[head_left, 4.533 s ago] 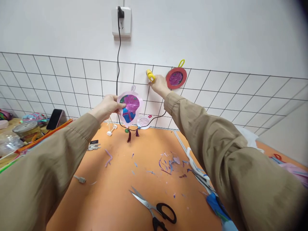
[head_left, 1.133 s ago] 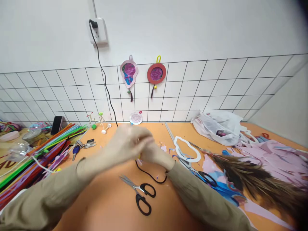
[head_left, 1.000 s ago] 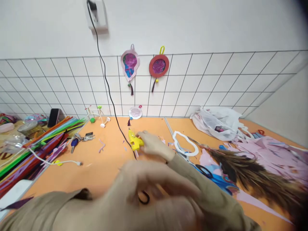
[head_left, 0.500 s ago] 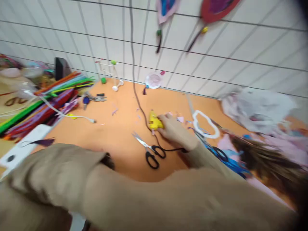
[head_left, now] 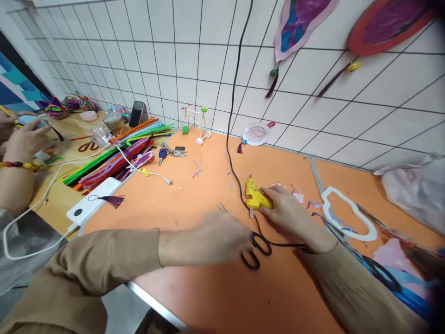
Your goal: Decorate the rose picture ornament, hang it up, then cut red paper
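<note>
My right hand (head_left: 285, 211) is closed around the handle of a yellow hot glue gun (head_left: 253, 194) on the orange table, its nozzle pointing away from me. A clear glue stick end (head_left: 251, 212) sticks out at its back. My left hand (head_left: 224, 236) is smeared by motion over a pair of black-handled scissors (head_left: 255, 265), covering their middle; its fingers cannot be made out. The gun's dark cord (head_left: 283, 244) runs beneath my right wrist. To the right lies a white cloud-shaped frame (head_left: 369, 230), beside a second pair of scissors (head_left: 382, 273).
Colourful pipe cleaners (head_left: 114, 155) and a white power strip (head_left: 93, 199) lie on the left. Keys (head_left: 174, 151), a small stick model (head_left: 196, 123) and a round ornament (head_left: 256, 133) are near the wall. Another person's hands (head_left: 26, 139) work at far left. A plastic bag (head_left: 417, 190) sits right.
My left hand has come into view and reached right, over the scissors. My right hand stays on the glue gun. The view has shifted, showing more of the left side.
</note>
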Motion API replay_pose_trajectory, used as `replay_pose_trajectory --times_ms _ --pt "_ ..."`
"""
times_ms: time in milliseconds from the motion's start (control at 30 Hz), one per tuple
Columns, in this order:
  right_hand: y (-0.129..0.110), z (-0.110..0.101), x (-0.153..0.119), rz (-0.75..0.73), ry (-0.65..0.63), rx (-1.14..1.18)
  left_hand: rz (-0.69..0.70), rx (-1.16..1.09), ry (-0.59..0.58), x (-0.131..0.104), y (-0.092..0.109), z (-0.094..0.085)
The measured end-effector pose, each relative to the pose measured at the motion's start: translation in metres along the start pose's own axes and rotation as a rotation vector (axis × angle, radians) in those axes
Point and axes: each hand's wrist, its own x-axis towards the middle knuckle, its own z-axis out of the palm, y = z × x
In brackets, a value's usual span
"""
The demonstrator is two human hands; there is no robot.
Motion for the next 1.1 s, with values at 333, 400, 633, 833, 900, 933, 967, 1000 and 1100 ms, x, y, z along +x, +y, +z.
replay_pose_trajectory --times_ms 333,400,633,833,900,933,967,1000,1100 --pt "-0.015 -0.017 -0.008 0.058 -0.103 0.149 -0.829 0.592 0.360 -0.054 -0.172 -0.057" --pt "-0.015 -0.020 -0.008 0.079 -0.093 0.193 -0.815 0.605 0.361 -0.056 -0.178 -0.059" --pt "-0.021 -0.035 -0.006 0.116 -0.019 0.526 0.054 0.874 0.639 -0.015 -0.076 -0.025" --pt "-0.026 -0.039 -0.007 0.224 -0.041 1.626 0.512 0.846 0.839 0.026 -0.023 0.006" --pt "-0.024 -0.036 -0.007 0.277 0.007 1.709 0.556 0.793 0.812 0.032 -0.020 0.013" --pt "-0.023 -0.036 -0.007 0.294 0.013 1.720 0.588 0.751 0.798 0.033 -0.020 0.016" --pt "-0.023 -0.035 -0.007 0.304 0.015 1.726 0.615 0.694 0.788 0.034 -0.019 0.018" --pt "-0.022 -0.035 -0.006 0.309 0.022 1.729 0.630 0.622 0.778 0.034 -0.020 0.020" --pt "-0.020 -0.038 -0.005 0.339 0.096 1.693 0.552 0.312 0.758 0.033 -0.025 0.021"
